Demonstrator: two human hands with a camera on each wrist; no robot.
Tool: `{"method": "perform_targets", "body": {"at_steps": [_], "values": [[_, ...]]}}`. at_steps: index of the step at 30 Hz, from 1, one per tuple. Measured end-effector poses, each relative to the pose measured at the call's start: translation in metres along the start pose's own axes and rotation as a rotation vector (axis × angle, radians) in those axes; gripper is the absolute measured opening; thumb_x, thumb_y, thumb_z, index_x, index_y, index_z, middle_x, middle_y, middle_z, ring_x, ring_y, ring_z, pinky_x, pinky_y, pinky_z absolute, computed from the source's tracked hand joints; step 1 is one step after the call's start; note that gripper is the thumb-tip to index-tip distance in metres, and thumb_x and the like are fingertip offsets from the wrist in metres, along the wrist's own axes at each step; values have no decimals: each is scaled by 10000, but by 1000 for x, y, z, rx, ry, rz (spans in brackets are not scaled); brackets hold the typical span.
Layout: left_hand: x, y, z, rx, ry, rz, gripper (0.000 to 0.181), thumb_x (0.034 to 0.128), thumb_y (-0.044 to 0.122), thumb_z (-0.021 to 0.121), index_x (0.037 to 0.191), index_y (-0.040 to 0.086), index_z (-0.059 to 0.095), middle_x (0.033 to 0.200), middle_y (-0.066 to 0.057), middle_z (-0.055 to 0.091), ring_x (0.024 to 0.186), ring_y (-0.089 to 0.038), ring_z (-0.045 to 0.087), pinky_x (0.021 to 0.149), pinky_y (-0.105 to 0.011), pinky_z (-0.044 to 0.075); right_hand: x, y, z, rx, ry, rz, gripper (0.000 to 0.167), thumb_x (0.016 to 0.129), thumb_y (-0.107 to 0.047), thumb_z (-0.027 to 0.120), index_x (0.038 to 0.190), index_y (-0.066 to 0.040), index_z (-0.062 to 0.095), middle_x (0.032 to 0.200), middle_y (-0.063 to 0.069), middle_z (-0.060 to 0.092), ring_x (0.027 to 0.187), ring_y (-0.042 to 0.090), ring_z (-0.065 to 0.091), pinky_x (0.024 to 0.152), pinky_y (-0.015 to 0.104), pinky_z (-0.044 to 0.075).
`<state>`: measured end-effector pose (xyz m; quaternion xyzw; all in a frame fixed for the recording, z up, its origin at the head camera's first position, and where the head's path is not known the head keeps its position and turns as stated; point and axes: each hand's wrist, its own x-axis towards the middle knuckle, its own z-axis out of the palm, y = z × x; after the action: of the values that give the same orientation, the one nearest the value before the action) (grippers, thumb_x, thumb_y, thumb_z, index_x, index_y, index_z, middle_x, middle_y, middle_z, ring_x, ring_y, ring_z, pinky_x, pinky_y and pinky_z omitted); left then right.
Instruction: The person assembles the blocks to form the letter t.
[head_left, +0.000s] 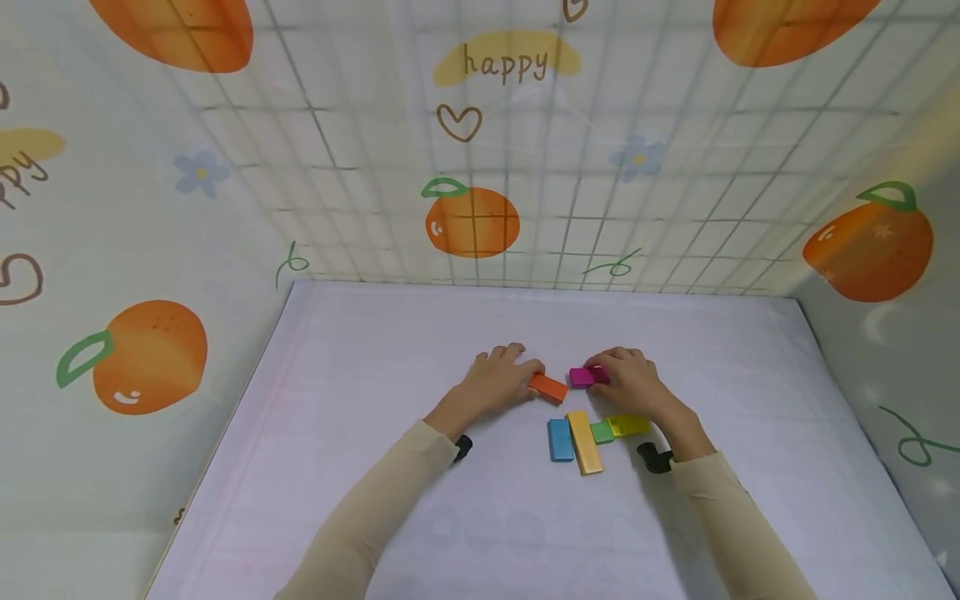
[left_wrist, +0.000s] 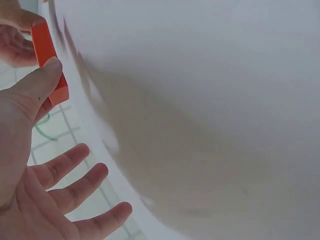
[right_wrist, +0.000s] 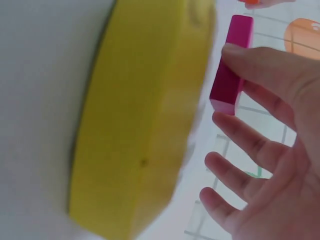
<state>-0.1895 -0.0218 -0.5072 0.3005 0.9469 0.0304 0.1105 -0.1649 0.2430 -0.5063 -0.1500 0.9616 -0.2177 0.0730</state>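
Observation:
My left hand [head_left: 498, 379] pinches an orange block [head_left: 549, 388] between thumb and forefinger; in the left wrist view the other fingers spread away from the orange block [left_wrist: 46, 47]. To its right, my right hand [head_left: 628, 382] grips a magenta block [head_left: 582, 377] the same way, and the right wrist view shows the thumb across the magenta block [right_wrist: 231, 72]. A small gap separates the two held blocks. Nearer the body lie a blue block [head_left: 560, 440], a longer light-orange block [head_left: 585, 443], a small green block [head_left: 602, 432] and a yellow block [head_left: 627, 426], side by side.
The blocks are on a white tabletop [head_left: 420, 350]. Behind it and at both sides stand pale curtains printed with oranges [head_left: 472, 222] and hearts. The yellow block [right_wrist: 135, 120] looms close to the right wrist camera. Black straps show at both wrists.

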Motion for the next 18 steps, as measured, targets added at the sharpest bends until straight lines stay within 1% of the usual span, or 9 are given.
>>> {"method": "perform_targets", "body": {"at_steps": [4,8,12,18], "values": [[-7,-7,-3,-40,18,-33,416,970,481,617,1366,373,556,1529,-77,379,1371,-314,364,1055,-574,371,-1,-6,-3,10,12,-5,336,897,-181,763,1223,-164,681,1287,167,578,1246,447,410,1014,685,305],[-14,-17,-3,-68,38,-57,396,971,474,619,1349,371,564,1530,-84,375,1370,-320,365,1050,-578,372,-3,-13,-5,14,24,-16,328,904,-173,753,1224,-154,681,1277,165,582,1256,468,390,1018,696,281],[-21,-26,-2,-83,61,-68,394,972,475,616,1346,368,557,1533,-92,366,1367,-324,367,1043,-576,380,-3,-21,-6,1,39,-25,322,900,-175,758,1214,-150,687,1266,161,590,1252,469,394,1013,699,283],[-36,-38,-4,-111,92,-83,381,974,457,626,1336,356,563,1527,-110,367,1365,-344,377,1027,-574,389,-2,-31,-4,-4,44,-33,321,893,-183,771,1202,-140,692,1255,163,597,1243,463,410,1001,695,306]]}}
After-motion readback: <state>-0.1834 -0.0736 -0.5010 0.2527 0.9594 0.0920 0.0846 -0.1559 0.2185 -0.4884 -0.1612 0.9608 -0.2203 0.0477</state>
